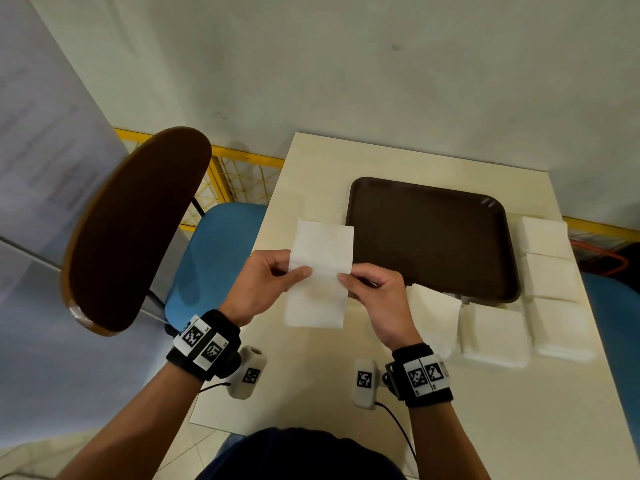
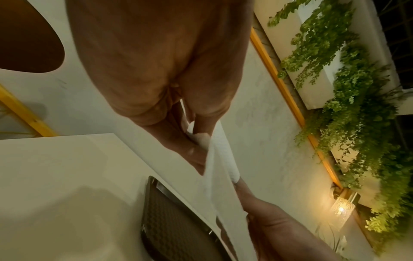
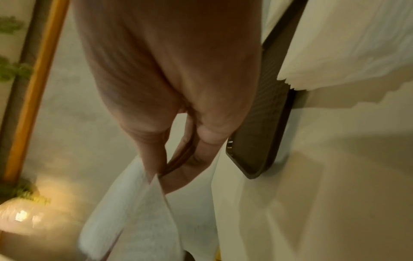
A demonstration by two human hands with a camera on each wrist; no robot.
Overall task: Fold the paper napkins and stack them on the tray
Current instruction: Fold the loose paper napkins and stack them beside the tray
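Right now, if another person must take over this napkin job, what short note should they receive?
Left hand: pinches the left edge of the white paper napkin.
Right hand: pinches its right edge; the napkin is held up above the cream table, beside the dark brown plastic tray.
Other white napkin piles lie on the table to the right of the tray and in front of it.
Done: nothing on the tray yet.
Left: fold this napkin, place it on the tray, then the others.
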